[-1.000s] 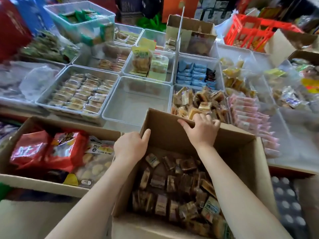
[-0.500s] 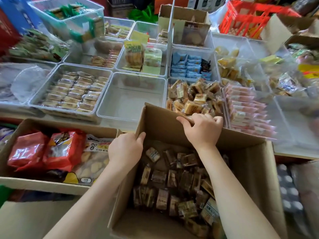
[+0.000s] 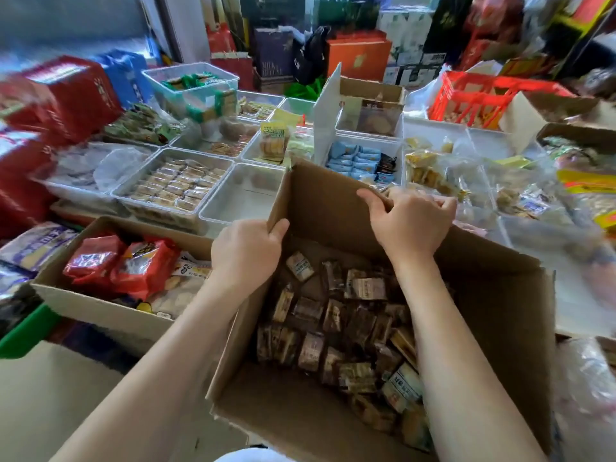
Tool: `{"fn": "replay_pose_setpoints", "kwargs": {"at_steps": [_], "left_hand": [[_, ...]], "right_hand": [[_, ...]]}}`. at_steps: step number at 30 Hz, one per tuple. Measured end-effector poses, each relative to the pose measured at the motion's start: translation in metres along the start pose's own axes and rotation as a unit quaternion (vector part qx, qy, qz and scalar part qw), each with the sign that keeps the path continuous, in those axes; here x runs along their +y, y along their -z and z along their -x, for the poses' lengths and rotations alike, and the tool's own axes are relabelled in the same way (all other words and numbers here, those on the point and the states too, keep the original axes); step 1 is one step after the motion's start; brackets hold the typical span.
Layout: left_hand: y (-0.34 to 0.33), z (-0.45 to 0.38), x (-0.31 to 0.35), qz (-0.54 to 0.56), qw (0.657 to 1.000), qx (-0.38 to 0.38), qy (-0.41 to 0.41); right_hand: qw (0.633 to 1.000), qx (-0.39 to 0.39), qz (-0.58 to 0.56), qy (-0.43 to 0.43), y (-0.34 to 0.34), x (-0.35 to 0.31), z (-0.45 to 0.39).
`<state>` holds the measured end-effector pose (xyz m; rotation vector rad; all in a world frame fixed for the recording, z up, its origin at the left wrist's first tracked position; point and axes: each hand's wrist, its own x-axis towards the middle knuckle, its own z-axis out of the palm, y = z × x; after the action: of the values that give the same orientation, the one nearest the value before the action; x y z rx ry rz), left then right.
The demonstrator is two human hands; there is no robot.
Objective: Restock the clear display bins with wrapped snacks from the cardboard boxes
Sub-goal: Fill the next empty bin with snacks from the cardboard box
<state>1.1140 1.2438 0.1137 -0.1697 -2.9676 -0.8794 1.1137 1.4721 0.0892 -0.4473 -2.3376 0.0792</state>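
A large open cardboard box [image 3: 326,208] sits tilted in front of me, with several brown wrapped snacks [image 3: 336,321] heaped inside. My left hand [image 3: 246,251] grips the box's left front corner, thumb over the edge. My right hand [image 3: 410,225] curls over the far rim. Just beyond the box lies an empty clear bin [image 3: 243,198]. To its left, a clear bin [image 3: 173,185] holds rows of wrapped biscuits.
A second cardboard box [image 3: 100,305] with red snack bags stands at the left. More clear bins hold blue packets [image 3: 360,161] and yellow snacks [image 3: 426,171]. A red crate [image 3: 473,98] and gift bags stand behind.
The box has risen and tilted, its far wall now covering the bin of brown snacks behind it. Both hands kept their hold on the rim. The view swung upward.
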Motion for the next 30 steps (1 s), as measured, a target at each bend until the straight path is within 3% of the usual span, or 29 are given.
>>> {"fn": "replay_pose_setpoints", "kwargs": {"at_steps": [5,17,30], "left_hand": [[-0.042,0.045,0.041,-0.001,1.000,-0.017,0.014],[-0.204,0.083,0.121,-0.013,0.988,-0.141,0.070],[-0.249,0.025,0.154,-0.027,0.990,-0.120,0.066]], "right_hand": [[0.999,0.002,0.010,0.038,0.024,0.070,0.011],[0.990,-0.123,0.055,0.033,-0.021,0.243,0.060],[0.986,-0.161,0.039,0.013,-0.093,0.294,0.019]]}}
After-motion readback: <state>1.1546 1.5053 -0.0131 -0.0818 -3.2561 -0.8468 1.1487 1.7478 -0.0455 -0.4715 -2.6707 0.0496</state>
